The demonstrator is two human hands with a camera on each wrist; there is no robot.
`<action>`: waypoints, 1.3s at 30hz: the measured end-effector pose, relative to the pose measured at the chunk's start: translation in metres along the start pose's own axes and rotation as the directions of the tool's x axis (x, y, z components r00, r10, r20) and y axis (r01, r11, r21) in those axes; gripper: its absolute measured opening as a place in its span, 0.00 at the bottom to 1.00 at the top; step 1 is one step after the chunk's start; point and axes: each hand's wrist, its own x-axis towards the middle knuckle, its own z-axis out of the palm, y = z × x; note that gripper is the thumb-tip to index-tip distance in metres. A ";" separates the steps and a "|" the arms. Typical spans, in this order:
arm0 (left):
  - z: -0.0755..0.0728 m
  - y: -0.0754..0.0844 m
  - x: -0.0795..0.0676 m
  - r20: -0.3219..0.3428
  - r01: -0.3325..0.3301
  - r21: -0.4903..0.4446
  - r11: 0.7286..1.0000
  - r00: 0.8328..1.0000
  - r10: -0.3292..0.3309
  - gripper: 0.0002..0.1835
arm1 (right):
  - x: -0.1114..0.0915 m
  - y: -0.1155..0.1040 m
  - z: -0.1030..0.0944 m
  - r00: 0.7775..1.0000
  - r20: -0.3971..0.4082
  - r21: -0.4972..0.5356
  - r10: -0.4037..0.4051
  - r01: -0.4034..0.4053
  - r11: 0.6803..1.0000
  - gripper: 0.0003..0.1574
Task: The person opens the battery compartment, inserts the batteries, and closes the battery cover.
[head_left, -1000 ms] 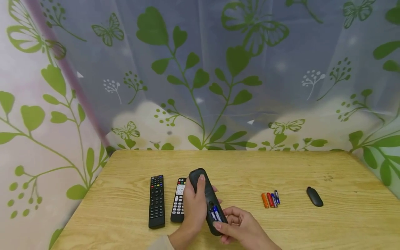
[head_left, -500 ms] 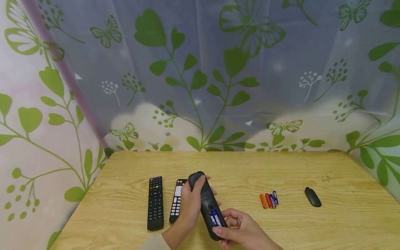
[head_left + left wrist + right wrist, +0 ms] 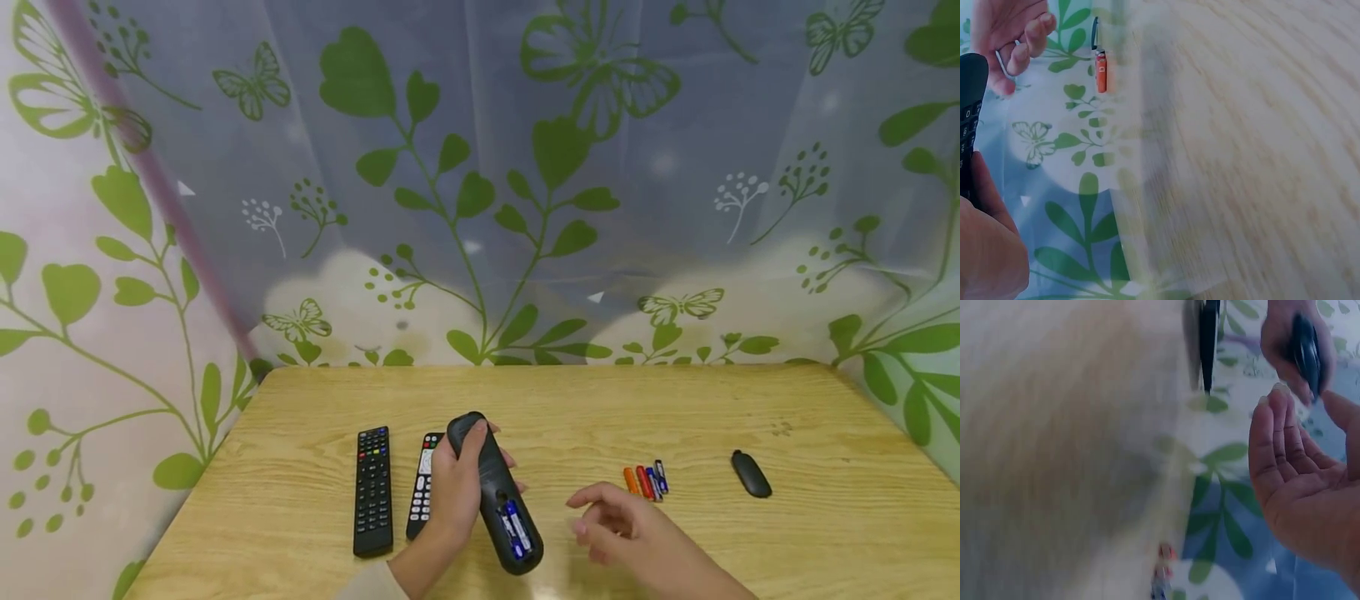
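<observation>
My left hand point(image 3: 453, 492) grips a black remote control point(image 3: 493, 475), its back facing up and its thumb along the upper part. The lower end shows an uncovered battery compartment with blue-and-silver batteries point(image 3: 515, 529) lying side by side in it. To the right, apart from the remote, my right hand point(image 3: 633, 533) hovers with loosely bent fingers and nothing in them. The right wrist view shows that palm point(image 3: 1310, 500) bare. Just beyond the right hand, several small batteries point(image 3: 645, 482), orange, red and blue, lie in a row on the table.
Two more black remotes lie buttons up at the left: a long one point(image 3: 373, 492) and one with white keys point(image 3: 420, 500), partly hidden by the left hand. A small black oval cover point(image 3: 752, 474) lies at the right of the wooden table point(image 3: 337, 392). Patterned cloth point(image 3: 480, 208) hangs behind.
My right hand has let go of the remote's lower end and moved right, uncovering the whole battery compartment. My left hand keeps its grip on the remote.
</observation>
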 end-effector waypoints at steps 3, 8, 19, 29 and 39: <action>-0.001 0.000 0.000 0.002 -0.002 -0.004 1.000 1.000 0.002 0.18 | -0.008 -0.002 -0.026 0.998 -0.059 -0.137 -0.010 0.002 0.991 0.26; -0.002 0.001 -0.002 0.002 -0.004 0.003 1.000 1.000 0.004 0.18 | -0.016 0.002 -0.069 0.985 -0.170 -0.313 -0.025 -0.030 0.949 0.25; -0.007 -0.002 -0.002 -0.007 0.007 0.020 1.000 1.000 -0.007 0.18 | -0.032 0.041 -0.139 0.913 -0.396 -0.643 -0.102 -0.196 0.740 0.21; -0.009 -0.005 -0.002 0.000 0.008 0.013 1.000 1.000 -0.008 0.19 | -0.036 0.066 -0.176 0.899 -0.436 -0.698 0.029 -0.359 0.620 0.40; -0.009 -0.004 -0.004 -0.008 0.014 0.023 1.000 1.000 -0.014 0.18 | -0.022 0.064 -0.172 0.913 -0.402 -0.774 0.067 -0.378 0.508 0.34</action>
